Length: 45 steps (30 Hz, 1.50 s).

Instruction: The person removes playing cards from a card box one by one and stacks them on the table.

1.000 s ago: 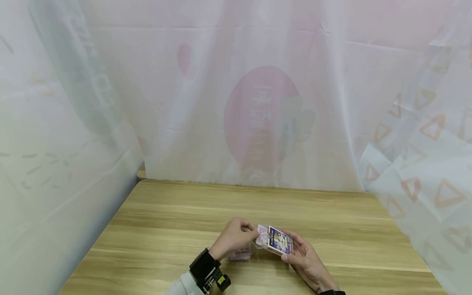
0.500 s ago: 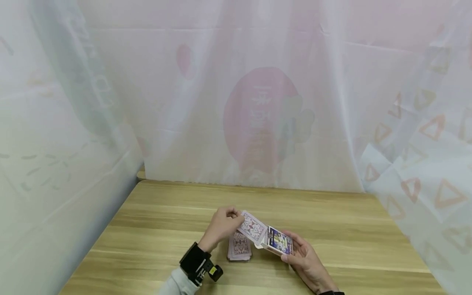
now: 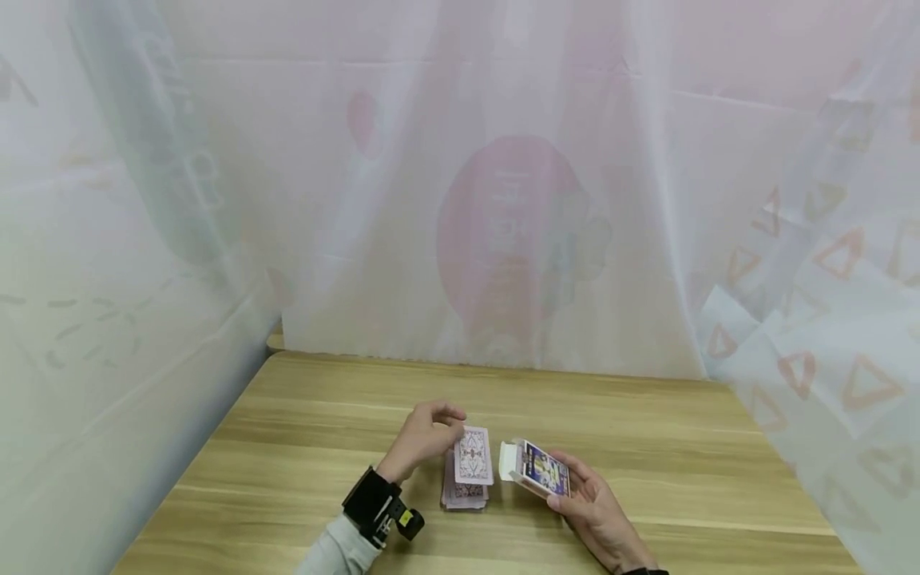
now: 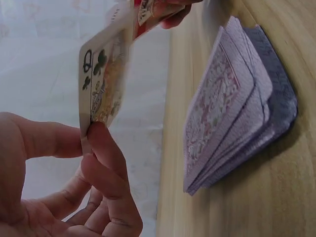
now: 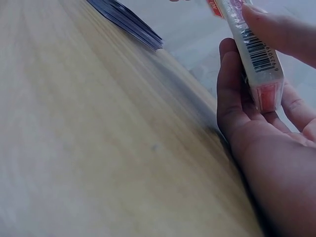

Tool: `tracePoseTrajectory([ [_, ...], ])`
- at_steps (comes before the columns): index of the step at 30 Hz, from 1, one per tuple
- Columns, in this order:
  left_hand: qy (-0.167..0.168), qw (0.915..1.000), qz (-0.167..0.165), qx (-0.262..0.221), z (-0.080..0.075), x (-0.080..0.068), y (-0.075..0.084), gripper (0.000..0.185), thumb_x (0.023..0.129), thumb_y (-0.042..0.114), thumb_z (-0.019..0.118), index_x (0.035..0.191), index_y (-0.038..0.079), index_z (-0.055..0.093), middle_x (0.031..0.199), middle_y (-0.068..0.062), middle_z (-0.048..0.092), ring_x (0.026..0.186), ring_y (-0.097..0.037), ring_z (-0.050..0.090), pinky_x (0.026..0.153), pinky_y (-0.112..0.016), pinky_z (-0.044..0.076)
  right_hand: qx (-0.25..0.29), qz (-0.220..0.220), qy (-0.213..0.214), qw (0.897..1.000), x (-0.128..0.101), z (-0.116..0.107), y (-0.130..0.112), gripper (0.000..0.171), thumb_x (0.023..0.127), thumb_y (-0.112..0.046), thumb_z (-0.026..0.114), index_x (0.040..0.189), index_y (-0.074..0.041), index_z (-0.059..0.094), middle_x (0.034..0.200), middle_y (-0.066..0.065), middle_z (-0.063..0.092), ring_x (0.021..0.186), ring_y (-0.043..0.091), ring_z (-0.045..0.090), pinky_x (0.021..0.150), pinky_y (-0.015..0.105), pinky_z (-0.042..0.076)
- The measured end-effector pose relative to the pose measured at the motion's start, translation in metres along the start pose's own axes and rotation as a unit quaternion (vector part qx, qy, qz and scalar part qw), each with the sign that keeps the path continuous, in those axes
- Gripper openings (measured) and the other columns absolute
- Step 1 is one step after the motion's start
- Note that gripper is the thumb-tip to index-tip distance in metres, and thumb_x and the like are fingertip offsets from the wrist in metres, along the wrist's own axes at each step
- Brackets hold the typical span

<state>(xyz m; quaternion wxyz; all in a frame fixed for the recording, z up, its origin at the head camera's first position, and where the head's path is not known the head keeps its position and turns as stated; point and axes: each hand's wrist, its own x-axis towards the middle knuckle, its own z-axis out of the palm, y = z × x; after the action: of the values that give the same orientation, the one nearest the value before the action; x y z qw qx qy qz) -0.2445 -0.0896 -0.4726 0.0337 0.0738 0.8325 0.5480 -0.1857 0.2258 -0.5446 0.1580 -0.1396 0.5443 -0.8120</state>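
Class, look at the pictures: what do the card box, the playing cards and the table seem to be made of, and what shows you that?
Card box: printed cardboard, seemingly glossy; folded flap, barcode on its side.
Playing cards: thin coated card, probably; the pile fans and bends slightly.
Table: pale wood or wood-look laminate, matte; grain lines show.

Both hands are bare, no gloves or rings that I can spot. The left hand [image 3: 424, 438] has a chunky black strap on the wrist just behind it, with a small black block hanging off the strap that has a yellow patch on it. A light grey sleeve starts right behind that strap. The right hand [image 3: 592, 511] only shows a sliver of something dark at its wrist, too cut off to tell more.
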Motion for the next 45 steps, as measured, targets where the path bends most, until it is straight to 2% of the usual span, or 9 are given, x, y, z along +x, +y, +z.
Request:
tracePoseTrajectory([
  [6,0.004,0.9998,-0.006,0.017,-0.005,0.005,-0.004,0.027,0.091,0.011,0.075,0.116,0.001,0.072,0.11,-0.011,0.075,0.1,-0.025,0.069,0.078,-0.034,0.058,-0.009,0.002,0.013,1.0,0.005,-0.001,-0.003,0.075,0.094,0.014,0.061,0.161,0.006,0.028,0.152,0.001,0.049,0.134,0.016,0.058,0.114,0.028,0.049],
  [11,0.001,0.9998,-0.01,0.018,-0.007,0.01,-0.004,0.024,0.092,0.008,0.074,0.115,0.001,0.072,0.111,-0.013,0.074,0.099,-0.025,0.069,0.081,-0.036,0.059,-0.016,0.003,0.023,1.0,0.008,-0.002,-0.007,0.077,0.094,0.013,0.061,0.162,0.007,0.025,0.154,0.002,0.046,0.134,0.015,0.056,0.112,0.027,0.05],
  [17,-0.015,0.9991,-0.017,0.036,-0.006,0.012,-0.004,0.024,0.089,0.007,0.074,0.112,0.002,0.072,0.104,-0.01,0.074,0.093,-0.022,0.068,0.076,-0.032,0.055,-0.021,0.005,0.03,0.999,0.007,-0.003,-0.009,0.076,0.095,0.012,0.062,0.162,0.004,0.028,0.153,0.003,0.045,0.134,0.015,0.056,0.111,0.026,0.05],
  [25,-0.036,0.9988,-0.024,0.023,-0.004,0.01,-0.005,0.02,0.086,0.0,0.073,0.105,0.001,0.07,0.097,-0.011,0.073,0.079,-0.02,0.068,0.067,-0.033,0.06,-0.01,-0.014,0.014,1.0,0.009,-0.006,-0.005,0.069,0.094,0.014,0.061,0.158,0.001,0.038,0.151,0.002,0.05,0.132,0.015,0.058,0.11,0.026,0.051],
  [29,-0.029,0.997,-0.016,0.07,0.0,0.005,-0.007,0.018,0.087,0.002,0.077,0.103,0.003,0.07,0.095,-0.009,0.072,0.075,-0.019,0.066,0.063,-0.033,0.058,0.002,-0.018,0.001,1.0,0.007,-0.005,-0.002,0.067,0.095,0.014,0.06,0.157,-0.002,0.04,0.15,0.002,0.052,0.131,0.015,0.06,0.11,0.027,0.052],
  [32,-0.011,0.9916,-0.005,0.129,0.003,-0.001,-0.01,0.017,0.087,0.008,0.081,0.1,0.008,0.07,0.092,-0.003,0.072,0.077,-0.017,0.064,0.063,-0.034,0.053,0.005,-0.02,-0.011,1.0,0.003,-0.005,0.002,0.065,0.095,0.015,0.058,0.155,-0.004,0.042,0.148,0.001,0.053,0.129,0.015,0.06,0.11,0.027,0.051],
  [35,0.004,0.987,0.003,0.161,0.007,-0.006,-0.012,0.018,0.085,0.01,0.083,0.097,0.01,0.071,0.089,0.001,0.072,0.078,-0.015,0.063,0.067,-0.034,0.049,0.002,-0.015,-0.016,1.0,0.0,-0.005,0.003,0.066,0.095,0.015,0.057,0.156,-0.005,0.041,0.148,-0.002,0.052,0.13,0.015,0.06,0.112,0.027,0.05],
  [41,0.016,0.9856,0.016,0.167,0.009,-0.006,-0.017,0.018,0.083,0.005,0.083,0.095,0.009,0.071,0.085,0.002,0.071,0.076,-0.012,0.063,0.066,-0.033,0.05,-0.005,-0.01,-0.008,1.0,-0.001,-0.005,0.003,0.069,0.096,0.013,0.058,0.159,-0.002,0.035,0.149,-0.003,0.051,0.132,0.014,0.059,0.113,0.028,0.049],
  [45,0.01,0.9865,0.025,0.162,0.009,-0.004,-0.019,0.019,0.083,0.004,0.084,0.096,0.008,0.071,0.086,0.001,0.071,0.076,-0.012,0.063,0.067,-0.032,0.052,0.002,-0.018,-0.011,1.0,-0.001,-0.006,0.004,0.067,0.095,0.014,0.057,0.157,-0.006,0.04,0.148,-0.004,0.053,0.131,0.013,0.06,0.113,0.027,0.049],
])
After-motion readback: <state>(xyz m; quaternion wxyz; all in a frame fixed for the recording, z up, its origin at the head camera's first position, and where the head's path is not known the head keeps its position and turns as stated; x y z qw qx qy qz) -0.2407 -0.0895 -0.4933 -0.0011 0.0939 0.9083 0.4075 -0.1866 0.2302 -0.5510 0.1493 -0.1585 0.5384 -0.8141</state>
